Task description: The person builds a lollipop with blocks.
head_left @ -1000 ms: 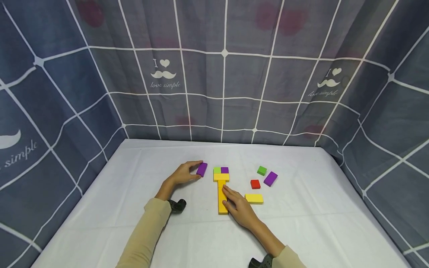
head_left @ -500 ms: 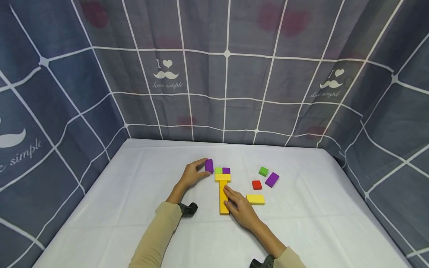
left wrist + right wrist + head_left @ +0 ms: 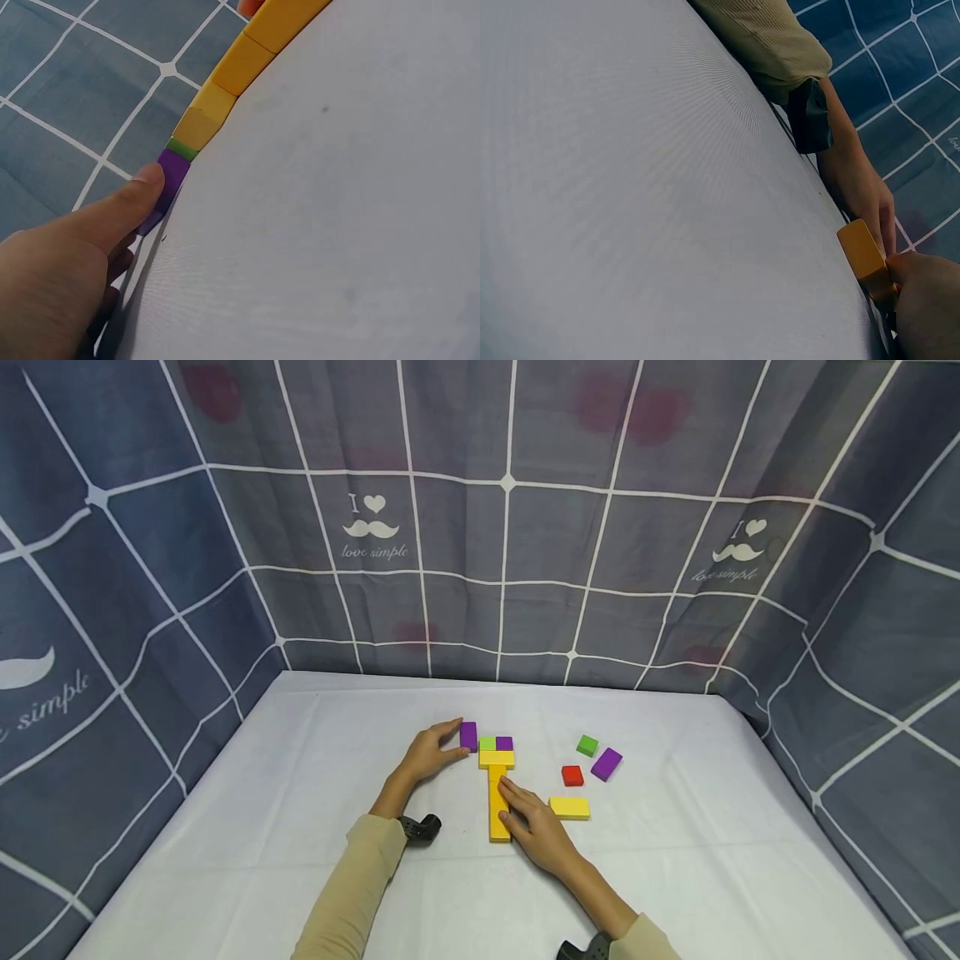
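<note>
From where I stood, the left hand (image 3: 431,752) had its thumb and fingers drawn in close on a purple block (image 3: 468,737), pinching it at its near and far ends. Just right of that grip lay the light green block (image 3: 487,743), with a small purple block (image 3: 505,743) on its far side and a yellow crosspiece (image 3: 497,760) below the pair. Whether the held block touched the green one I couldn't tell.

The right hand (image 3: 542,833) rested with its fingers extended and loose along the right side of the yellow stem (image 3: 496,802) — a light touch, to my eye, and enough to steady it.

Right beside that hand was a loose yellow block (image 3: 569,808); beyond it, a red block (image 3: 572,776), a green block (image 3: 587,745) and a tilted purple block (image 3: 606,764).

Done well, I judged, this wanted the left hand low and slow, the block's long side square to the green edge, and no shove hard enough to skew the row — then fingers lifted straight off.
</note>
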### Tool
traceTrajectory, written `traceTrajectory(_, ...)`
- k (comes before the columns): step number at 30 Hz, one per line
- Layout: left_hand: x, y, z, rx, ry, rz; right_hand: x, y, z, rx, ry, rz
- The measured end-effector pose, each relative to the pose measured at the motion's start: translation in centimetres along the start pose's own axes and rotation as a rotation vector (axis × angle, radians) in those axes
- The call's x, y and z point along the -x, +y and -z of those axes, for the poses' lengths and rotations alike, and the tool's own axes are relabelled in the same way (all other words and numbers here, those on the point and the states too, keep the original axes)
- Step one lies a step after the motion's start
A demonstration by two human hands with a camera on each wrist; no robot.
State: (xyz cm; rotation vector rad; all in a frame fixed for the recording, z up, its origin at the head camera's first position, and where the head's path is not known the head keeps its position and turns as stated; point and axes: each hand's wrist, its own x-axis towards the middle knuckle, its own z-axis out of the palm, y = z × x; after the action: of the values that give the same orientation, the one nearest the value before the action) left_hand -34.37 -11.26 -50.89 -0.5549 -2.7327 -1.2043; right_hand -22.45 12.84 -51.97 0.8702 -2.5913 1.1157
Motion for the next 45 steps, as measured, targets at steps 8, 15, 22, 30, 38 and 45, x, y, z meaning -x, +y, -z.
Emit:
traceTrajectory(8,0.09,0.24,-0.03,-0.058,-0.010,-0.009,-0.03,-0.11,0.03,-0.010,-0.016,-0.044)
traceTrajectory(15,0.19,0.42,-0.06,-0.126,-0.003,-0.028,-0.04,-0.07,0.03,-0.006,-0.019,-0.047)
traceTrajectory(22,0.20,0.46,-0.09,-0.181,-0.007,-0.048,-0.01,0.02,-0.05,-0.005,-0.020,-0.040)
traceTrajectory(30,0.16,0.28,-0.10,-0.183,-0.007,-0.071,-0.04,0.01,-0.10,0.002,-0.020,-0.034)
traceTrajectory(38,0.15,0.16,-0.16,-0.195,-0.017,-0.077,0.11,-0.13,-0.10,0.010,-0.011,-0.027)
traceTrajectory(45,0.24,0.28,-0.09,-0.191,-0.015,-0.080,0.08,-0.22,-0.03,0.021,-0.001,-0.007)
